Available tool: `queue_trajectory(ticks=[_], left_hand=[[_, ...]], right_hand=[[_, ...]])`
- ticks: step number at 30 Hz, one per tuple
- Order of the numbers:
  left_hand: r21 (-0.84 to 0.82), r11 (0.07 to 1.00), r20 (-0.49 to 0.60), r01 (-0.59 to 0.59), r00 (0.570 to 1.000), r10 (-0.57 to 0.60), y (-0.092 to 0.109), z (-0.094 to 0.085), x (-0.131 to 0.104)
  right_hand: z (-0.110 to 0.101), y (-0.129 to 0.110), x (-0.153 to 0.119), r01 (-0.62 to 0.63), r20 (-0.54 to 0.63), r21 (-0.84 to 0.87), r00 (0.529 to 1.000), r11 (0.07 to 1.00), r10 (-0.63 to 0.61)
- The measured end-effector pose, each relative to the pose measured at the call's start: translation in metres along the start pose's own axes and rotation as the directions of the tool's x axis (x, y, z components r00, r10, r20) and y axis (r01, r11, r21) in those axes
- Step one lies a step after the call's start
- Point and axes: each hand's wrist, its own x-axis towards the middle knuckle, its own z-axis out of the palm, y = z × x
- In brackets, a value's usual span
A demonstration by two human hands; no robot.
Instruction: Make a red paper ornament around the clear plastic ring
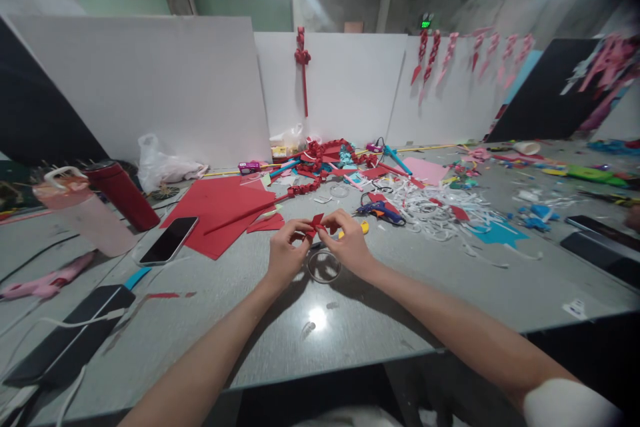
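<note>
Between my two hands, above the middle of the table, is a small folded piece of red paper [317,220]. My left hand [289,248] pinches it from the left, and my right hand [349,243] pinches it from the right. Its exact shape is partly hidden by my fingers. Just below my hands a roll of tape or clear ring [324,267] lies on the table. A yellow tool [361,229], perhaps a cutter, sits partly behind my right hand. Beyond it rests a blue glue gun [383,209].
Red paper sheets [220,207], a phone [169,241], a red bottle [125,197] and a pink cup [90,213] stand or lie to the left. White paper strips [430,210] are heaped at the right. A red paper chain [302,57] hangs on the white partition [350,90].
</note>
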Motion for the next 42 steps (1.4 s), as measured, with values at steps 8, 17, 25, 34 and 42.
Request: queue_trajectory(ticks=[8,17,25,34,42], left_hand=[[-0.002,1.0,-0.002,0.024,1.0,-0.024,-0.004,0.0,0.0],[-0.006,1.0,0.022,-0.001,1.0,0.001,-0.011,-0.001,0.001],[0.018,1.0,0.006,-0.024,1.0,0.023,-0.013,0.0,0.0],[0.238,0.946,0.041,-0.221,0.975,0.218,-0.01,-0.004,0.001],[0.396,0.82,0.208,-0.413,0.91,0.359,-0.015,-0.011,0.0]], right_hand=[[0.0,0.007,0.0,-0.01,0.013,-0.007,1.0,1.0,0.01],[0.001,0.011,0.0,-0.048,0.012,-0.016,0.999,0.999,0.048],[0.0,0.015,-0.005,0.217,0.061,-0.257,0.976,0.942,-0.209],[-0.003,0.016,-0.002,0.351,0.092,-0.332,0.936,0.875,-0.34],[-0.003,0.014,-0.001,0.274,0.138,-0.263,0.96,0.925,-0.245]])
